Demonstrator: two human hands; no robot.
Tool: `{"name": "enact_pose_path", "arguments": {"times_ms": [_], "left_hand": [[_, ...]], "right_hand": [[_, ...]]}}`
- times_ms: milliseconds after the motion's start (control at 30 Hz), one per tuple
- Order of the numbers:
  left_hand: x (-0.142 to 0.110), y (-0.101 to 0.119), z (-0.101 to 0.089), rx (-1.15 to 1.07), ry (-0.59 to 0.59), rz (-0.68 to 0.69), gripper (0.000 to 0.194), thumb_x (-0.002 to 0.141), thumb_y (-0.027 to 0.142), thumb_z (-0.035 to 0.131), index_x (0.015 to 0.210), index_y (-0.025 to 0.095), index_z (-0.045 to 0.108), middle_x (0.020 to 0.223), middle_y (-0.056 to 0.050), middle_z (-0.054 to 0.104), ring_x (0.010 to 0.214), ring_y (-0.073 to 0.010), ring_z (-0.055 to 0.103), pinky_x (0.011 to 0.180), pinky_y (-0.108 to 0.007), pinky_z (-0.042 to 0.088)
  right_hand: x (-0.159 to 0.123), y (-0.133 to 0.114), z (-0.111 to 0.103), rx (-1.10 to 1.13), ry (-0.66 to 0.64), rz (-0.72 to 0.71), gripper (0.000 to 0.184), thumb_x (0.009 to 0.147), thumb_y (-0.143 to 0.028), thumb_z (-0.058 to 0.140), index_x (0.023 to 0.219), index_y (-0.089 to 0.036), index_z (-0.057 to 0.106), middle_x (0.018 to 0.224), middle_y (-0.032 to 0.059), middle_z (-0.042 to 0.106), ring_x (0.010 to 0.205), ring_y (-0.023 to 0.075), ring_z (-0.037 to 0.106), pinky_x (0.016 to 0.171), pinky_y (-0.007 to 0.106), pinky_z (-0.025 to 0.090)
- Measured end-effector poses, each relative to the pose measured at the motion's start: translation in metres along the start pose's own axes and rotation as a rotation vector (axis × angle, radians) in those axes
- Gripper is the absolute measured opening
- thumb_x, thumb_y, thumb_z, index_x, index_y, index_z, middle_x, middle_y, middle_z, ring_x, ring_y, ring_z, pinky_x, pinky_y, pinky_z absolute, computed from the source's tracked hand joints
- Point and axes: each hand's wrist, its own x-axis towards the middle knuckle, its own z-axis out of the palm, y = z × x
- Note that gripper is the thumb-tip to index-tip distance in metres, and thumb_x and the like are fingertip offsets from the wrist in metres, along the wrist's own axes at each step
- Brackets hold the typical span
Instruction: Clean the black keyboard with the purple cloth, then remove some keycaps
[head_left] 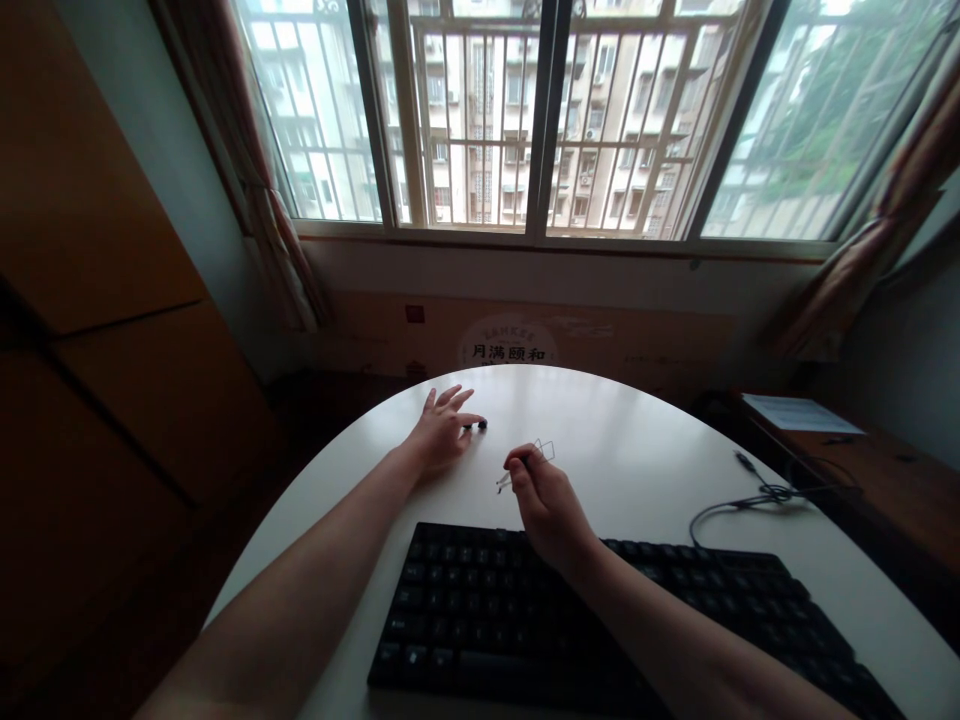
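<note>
My left hand [441,432] is over the white table, its thumb and index finger closed around a small black object [482,425] at the tabletop. The other fingers of that hand fan outward. I cannot make out the black object's kind. My right hand [541,492] is closed in a pinch just beyond the keyboard. Out of its fingers sticks a thin bent wire piece [546,450] with angular loops. A short pale end with dark tips [503,484] shows on the left side of the same hand; its link to the wire is hidden.
A black keyboard [450,620] lies under my right forearm. Its coiled cable [750,500] rests on the right of the rounded white table [622,420]. Past the table's edge stand a brown desk with a paper sheet [802,413], a printed cardboard panel [360,325] and a barred window.
</note>
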Motion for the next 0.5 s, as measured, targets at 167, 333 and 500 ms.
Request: {"name": "enact_pose_path", "arguments": {"times_ms": [167,333,500], "left_hand": [[-0.0012,0.0009,-0.0046,-0.005,-0.003,-0.002,0.034,0.081,0.023,0.059,0.11,0.033,0.072,0.148,-0.005,0.046,0.141,-0.0311,0.031,0.115,-0.062,0.015],[-0.0014,0.0017,-0.0055,-0.006,0.007,-0.007,0.033,0.079,0.022,0.06,0.108,0.032,0.073,0.148,-0.004,0.045,0.14,-0.0326,0.032,0.116,-0.061,0.013],[-0.0011,0.0045,-0.0064,-0.012,0.023,0.0,0.04,0.077,0.019,0.061,0.114,0.032,0.071,0.149,-0.006,0.044,0.14,-0.0329,0.033,0.115,-0.062,0.017]], "right_hand": [[-0.0004,-0.0003,0.0,0.002,-0.01,0.006,0.021,0.096,-0.036,0.041,0.092,-0.021,0.054,0.066,-0.0024,0.056,0.058,0.0148,0.052,0.058,0.026,0.037],[-0.0011,0.0003,0.0003,-0.001,-0.007,0.005,0.021,0.096,-0.036,0.041,0.092,-0.021,0.055,0.066,-0.002,0.056,0.058,0.0148,0.052,0.058,0.026,0.037],[-0.0005,-0.0006,0.0003,0.003,-0.007,-0.002,0.021,0.095,-0.036,0.041,0.091,-0.021,0.055,0.066,-0.0016,0.057,0.06,0.0156,0.053,0.059,0.026,0.038]]}}
